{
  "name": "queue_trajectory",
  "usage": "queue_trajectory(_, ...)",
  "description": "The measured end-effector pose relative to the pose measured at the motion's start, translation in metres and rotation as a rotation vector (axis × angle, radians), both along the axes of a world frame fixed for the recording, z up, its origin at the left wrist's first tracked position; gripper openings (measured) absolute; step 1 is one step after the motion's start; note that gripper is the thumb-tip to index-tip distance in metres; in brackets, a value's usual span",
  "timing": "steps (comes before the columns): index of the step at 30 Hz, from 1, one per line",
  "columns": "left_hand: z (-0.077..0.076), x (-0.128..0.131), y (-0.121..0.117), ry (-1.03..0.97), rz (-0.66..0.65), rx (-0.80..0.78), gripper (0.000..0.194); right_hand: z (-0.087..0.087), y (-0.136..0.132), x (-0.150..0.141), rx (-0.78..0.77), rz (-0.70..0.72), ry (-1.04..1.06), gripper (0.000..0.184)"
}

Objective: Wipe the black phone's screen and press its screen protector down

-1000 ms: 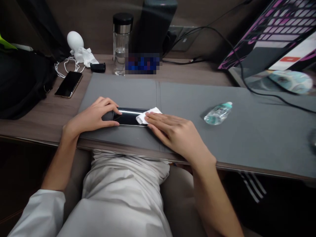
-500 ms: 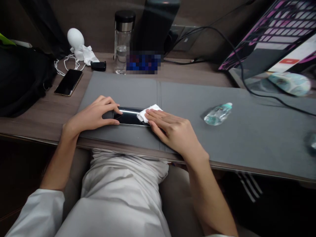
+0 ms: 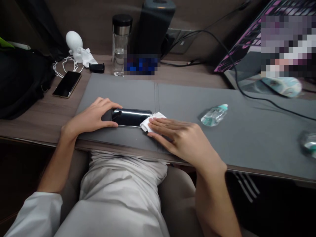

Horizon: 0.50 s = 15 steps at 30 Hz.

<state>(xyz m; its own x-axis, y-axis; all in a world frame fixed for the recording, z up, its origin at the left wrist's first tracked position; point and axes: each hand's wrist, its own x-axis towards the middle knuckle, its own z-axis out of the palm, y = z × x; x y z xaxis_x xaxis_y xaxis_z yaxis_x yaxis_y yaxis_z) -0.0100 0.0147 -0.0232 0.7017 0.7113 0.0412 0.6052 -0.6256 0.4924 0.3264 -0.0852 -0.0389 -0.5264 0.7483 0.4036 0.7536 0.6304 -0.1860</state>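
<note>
A dark, glossy smartphone lies flat on the grey desk mat, its long side running left to right. My left hand grips its left end, thumb on the near edge and fingers on the far edge. Under the fingers of my right hand is a folded white tissue, at the phone's lower right corner and partly over the mat. The palm hides part of the tissue. Right of this hand, a small clear bottle with a teal cap lies on its side.
Behind the mat stand a glass water bottle and a black upright device. A second phone, a white egg-shaped object and a black bag are at left. A black cable crosses the right side.
My right hand has slid the tissue right and toward me, uncovering more of the phone's right end. My left hand keeps its hold, with its fingers moved off the screen to the far edge.
</note>
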Motion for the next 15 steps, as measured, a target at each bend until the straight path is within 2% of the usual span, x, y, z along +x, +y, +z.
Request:
queue_trajectory(8, -0.002, 0.0, 0.002, -0.005, 0.015, 0.006, 0.078, -0.003, 0.009, -0.005, -0.037, 0.01, 0.094, 0.029)
queue_trajectory(15, -0.006, -0.001, 0.005, 0.003, 0.025, 0.024, 0.081, -0.009, 0.019, -0.032, -0.014, 0.038, 0.026, 0.039)
